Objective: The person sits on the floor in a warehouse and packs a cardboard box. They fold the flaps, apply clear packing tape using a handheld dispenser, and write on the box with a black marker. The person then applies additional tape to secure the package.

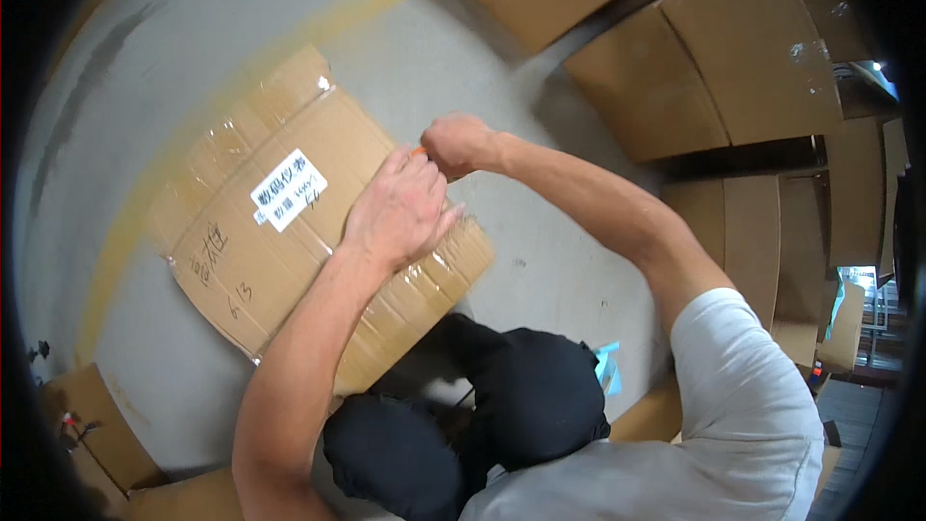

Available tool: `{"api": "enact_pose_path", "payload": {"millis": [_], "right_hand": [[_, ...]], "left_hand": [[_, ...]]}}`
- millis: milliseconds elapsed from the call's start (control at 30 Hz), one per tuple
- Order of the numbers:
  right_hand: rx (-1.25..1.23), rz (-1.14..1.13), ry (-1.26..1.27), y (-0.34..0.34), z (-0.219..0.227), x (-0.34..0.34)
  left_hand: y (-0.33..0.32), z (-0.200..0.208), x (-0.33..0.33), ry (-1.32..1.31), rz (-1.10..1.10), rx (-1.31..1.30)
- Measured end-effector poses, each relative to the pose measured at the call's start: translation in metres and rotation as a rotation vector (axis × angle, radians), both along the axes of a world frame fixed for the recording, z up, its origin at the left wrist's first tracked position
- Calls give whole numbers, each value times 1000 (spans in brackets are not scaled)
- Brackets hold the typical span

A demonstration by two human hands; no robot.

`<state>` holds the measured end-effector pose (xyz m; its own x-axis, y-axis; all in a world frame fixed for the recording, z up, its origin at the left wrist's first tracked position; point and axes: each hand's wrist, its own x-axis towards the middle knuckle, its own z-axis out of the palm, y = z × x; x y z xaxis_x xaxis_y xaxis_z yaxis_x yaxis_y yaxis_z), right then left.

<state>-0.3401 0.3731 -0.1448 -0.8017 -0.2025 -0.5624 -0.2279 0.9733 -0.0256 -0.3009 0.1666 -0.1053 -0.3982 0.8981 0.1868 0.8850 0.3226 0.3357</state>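
A brown cardboard carton [323, 203] lies on the floor in front of me, apparently flattened, with taped flaps on two opposite sides. A white printed label [289, 190] is stuck on its face, and dark handwriting runs near the left corner. My left hand [397, 207] rests on the carton's right edge, palm down, with the thumb held away from the fingers. Just beyond those fingertips, my right hand [460, 145] is closed around a small orange object [418, 150]. Only a sliver of it shows, so its kind cannot be made out.
Large cardboard boxes [752, 48] stand along the upper right and right side. A yellow line [328, 24] curves over the grey floor [540, 260] beyond the carton. Another box [96, 434] sits at the lower left. A light-blue scrap [608, 367] lies by my knee.
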Motion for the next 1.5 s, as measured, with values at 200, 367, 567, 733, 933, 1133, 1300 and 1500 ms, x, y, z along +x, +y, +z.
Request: {"api": "enact_pose_path", "payload": {"millis": [200,367,567,733,933,1133,1300,1500], "right_hand": [[-91,-356,120,9,-18,42],[-561,-638,317,48,101,89],[-835,-277,337,2,204,170],[-971,-8,215,-80,214,186],[-926,377,103,-151,219,183],[-562,191,-52,-204,232,166],[-263,248,38,-240,197,153],[-236,191,-19,-263,172,140]], "left_hand": [[7,-9,-1,-123,76,66],[-12,17,-3,-1017,481,560],[-89,75,84,-1282,631,857],[-130,97,176,-1610,464,1586],[-173,86,257,-1412,830,1821],[-279,0,223,-819,1499,1665],[-313,-161,192,-562,1836,1174],[-255,-287,207,-240,1787,675]]}}
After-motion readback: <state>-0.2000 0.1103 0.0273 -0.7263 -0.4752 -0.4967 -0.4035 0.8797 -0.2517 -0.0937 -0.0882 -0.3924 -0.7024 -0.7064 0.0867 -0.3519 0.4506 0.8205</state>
